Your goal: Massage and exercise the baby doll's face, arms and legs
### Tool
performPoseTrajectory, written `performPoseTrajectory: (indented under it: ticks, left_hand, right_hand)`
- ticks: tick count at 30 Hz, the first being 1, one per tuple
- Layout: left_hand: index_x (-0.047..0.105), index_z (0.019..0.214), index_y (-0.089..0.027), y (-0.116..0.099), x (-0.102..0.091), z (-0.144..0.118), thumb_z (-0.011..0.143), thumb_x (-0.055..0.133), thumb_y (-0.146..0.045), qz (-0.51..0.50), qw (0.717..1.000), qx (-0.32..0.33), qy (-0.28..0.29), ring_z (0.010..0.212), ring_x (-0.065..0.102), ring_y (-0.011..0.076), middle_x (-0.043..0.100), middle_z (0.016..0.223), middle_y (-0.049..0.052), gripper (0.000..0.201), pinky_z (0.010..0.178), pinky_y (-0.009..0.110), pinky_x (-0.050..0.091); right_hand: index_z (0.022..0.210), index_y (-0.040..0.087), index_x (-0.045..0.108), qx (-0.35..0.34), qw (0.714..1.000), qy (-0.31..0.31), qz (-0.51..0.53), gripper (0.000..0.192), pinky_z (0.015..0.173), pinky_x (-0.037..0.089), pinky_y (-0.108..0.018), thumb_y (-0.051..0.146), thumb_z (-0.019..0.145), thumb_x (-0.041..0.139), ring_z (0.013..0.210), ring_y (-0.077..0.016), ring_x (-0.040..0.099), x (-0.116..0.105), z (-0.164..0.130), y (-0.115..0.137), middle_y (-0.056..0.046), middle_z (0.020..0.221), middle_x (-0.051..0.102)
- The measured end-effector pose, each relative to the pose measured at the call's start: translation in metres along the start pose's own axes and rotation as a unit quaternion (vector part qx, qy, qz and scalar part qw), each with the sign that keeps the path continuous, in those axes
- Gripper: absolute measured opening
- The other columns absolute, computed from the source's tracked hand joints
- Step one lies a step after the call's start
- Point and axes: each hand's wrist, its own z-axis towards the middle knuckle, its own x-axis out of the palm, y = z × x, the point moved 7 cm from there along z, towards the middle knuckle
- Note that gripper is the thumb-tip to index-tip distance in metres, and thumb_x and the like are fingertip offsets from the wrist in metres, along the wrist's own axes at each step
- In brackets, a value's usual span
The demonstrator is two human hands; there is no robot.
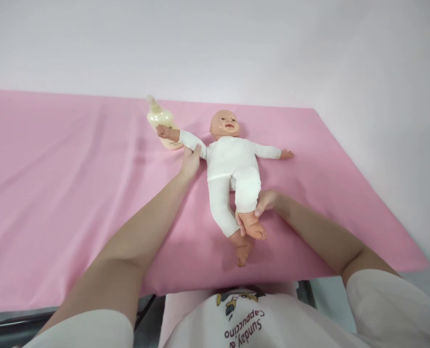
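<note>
A baby doll with a white cloth body lies on its back on the pink sheet, its head toward the far edge and its feet toward me. My left hand is closed around the doll's upper arm on the left side; some of the fingers are hidden beneath it. Near the ankle of the doll's right-hand leg, my right hand is wrapped, thumb on one side and fingertips showing on the other. That leg is lifted slightly over the other one. A pale yellow pump bottle stands behind the doll's left-side hand, which partly covers it.
The pink sheet covers the table and has soft creases on the left. A pale wall rises behind the table and along its right side. A dark chair part shows below the front edge at the left.
</note>
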Motion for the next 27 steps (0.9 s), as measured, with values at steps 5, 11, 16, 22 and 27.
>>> performPoseTrajectory:
  ticks: [5, 11, 16, 22, 27]
  left_hand:
    - [0.057, 0.127, -0.020, -0.008, -0.002, -0.005, 0.101, 0.061, -0.055, -0.035, 0.996, -0.063, -0.057, 0.121, 0.069, 0.0250, 0.072, 0.131, 0.014, 0.043, 0.111, 0.045, 0.055]
    - [0.073, 0.119, -0.025, -0.075, 0.012, -0.014, 0.093, 0.071, -0.052, 0.066, 0.993, 0.093, 0.038, 0.128, 0.065, 0.0309, 0.074, 0.128, 0.011, 0.037, 0.117, 0.051, 0.050]
    - [0.078, 0.118, -0.029, -0.100, 0.021, -0.018, 0.097, 0.059, -0.027, 0.139, 0.973, 0.152, 0.102, 0.131, 0.062, 0.0283, 0.070, 0.133, 0.009, 0.028, 0.121, 0.053, 0.045]
    - [0.078, 0.120, -0.030, -0.098, 0.023, -0.018, 0.097, 0.057, -0.025, 0.168, 0.965, 0.164, 0.116, 0.132, 0.060, 0.0287, 0.069, 0.133, 0.010, 0.031, 0.121, 0.054, 0.043]
    - [0.077, 0.120, -0.029, -0.098, 0.023, -0.017, 0.098, 0.056, -0.028, 0.166, 0.967, 0.158, 0.107, 0.132, 0.061, 0.0281, 0.070, 0.132, 0.009, 0.030, 0.121, 0.053, 0.044]
  right_hand:
    - [0.102, 0.012, 0.071, -0.043, 0.998, 0.014, 0.040, 0.052, 0.084, 0.059, -0.040, 0.057, 0.079, 0.083, 0.082, -0.0272, 0.077, -0.004, -0.005, -0.004, -0.013, 0.085, 0.080]
    - [0.084, 0.019, 0.060, -0.168, 0.972, -0.103, 0.124, 0.055, 0.089, 0.058, -0.040, 0.074, 0.088, 0.062, 0.065, -0.0184, 0.063, -0.028, -0.013, 0.007, -0.003, 0.063, 0.067]
    - [0.080, 0.018, 0.058, -0.193, 0.924, -0.260, 0.202, 0.074, 0.070, 0.057, -0.033, 0.070, 0.107, 0.012, 0.041, -0.0109, 0.037, -0.051, -0.020, 0.018, 0.003, 0.053, 0.053]
    - [0.079, 0.016, 0.059, -0.184, 0.901, -0.326, 0.219, 0.080, 0.054, 0.049, -0.027, 0.065, 0.109, 0.003, 0.036, -0.0071, 0.022, -0.057, -0.023, 0.020, 0.004, 0.052, 0.050]
    - [0.081, 0.016, 0.058, -0.168, 0.904, -0.332, 0.210, 0.074, 0.054, 0.048, -0.026, 0.063, 0.111, 0.010, 0.036, -0.0064, 0.022, -0.057, -0.023, 0.019, 0.004, 0.053, 0.052]
